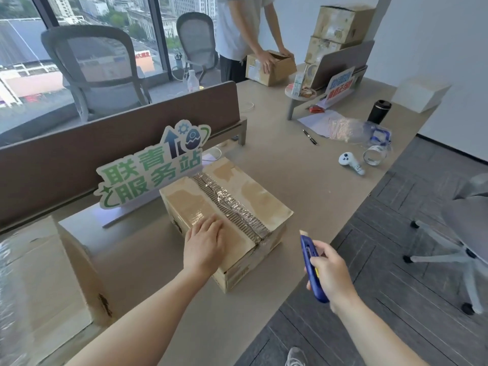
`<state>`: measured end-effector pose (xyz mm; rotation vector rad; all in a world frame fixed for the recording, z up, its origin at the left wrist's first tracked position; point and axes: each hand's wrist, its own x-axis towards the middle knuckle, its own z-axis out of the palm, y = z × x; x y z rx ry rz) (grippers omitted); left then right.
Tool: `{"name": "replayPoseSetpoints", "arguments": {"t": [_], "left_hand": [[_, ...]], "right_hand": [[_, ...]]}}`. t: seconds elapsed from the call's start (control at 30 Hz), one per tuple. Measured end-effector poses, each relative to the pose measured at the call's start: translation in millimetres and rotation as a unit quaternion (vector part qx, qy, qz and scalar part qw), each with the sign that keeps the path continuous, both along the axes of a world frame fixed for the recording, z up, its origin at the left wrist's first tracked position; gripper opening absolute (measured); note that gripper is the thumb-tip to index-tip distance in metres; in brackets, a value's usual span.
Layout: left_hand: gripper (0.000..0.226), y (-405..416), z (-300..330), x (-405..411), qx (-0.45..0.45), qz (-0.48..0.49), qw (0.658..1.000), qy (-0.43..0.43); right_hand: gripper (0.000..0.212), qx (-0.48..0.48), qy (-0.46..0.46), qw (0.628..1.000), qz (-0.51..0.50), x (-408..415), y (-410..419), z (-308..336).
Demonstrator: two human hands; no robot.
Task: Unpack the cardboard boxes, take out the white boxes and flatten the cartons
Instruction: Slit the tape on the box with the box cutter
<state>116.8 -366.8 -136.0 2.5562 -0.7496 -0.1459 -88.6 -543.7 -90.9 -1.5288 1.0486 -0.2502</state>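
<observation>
The taped cardboard box (224,220) lies on the desk (290,167), worn, its top seam under wrinkled clear tape. The left hand (204,244) presses flat on it with straight fingers; the right hand (330,276) grips a blue utility knife (311,265), its blade probably out but blurred.

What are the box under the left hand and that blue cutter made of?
The box looks like brown corrugated cardboard: fluted ridges show along the centre seam, under glossy clear tape. The blue cutter in the right hand seems smooth moulded plastic, with a pale blade tip, probably metal. The left hand lies flat on the box.
</observation>
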Motion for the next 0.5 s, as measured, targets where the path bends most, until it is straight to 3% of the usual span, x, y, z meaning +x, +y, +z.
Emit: {"name": "replayPoseSetpoints", "arguments": {"t": [0.13, 0.3, 0.5], "left_hand": [[0.040, -11, 13, 23, -0.016, 0.051, 0.998, 0.017], [0.045, -37, 17, 67, 0.030, 0.101, 0.994, 0.034], [0.053, -67, 15, 113, 0.089, 0.185, 0.977, 0.055]], "right_hand": [[0.034, -0.059, 0.040, 0.997, 0.001, 36, -71, -12], [0.018, -0.124, 0.115, 0.981, 0.095, 104, -151, -42], [0.017, -0.162, 0.203, 0.942, 0.210, 181, -240, -96]]}}
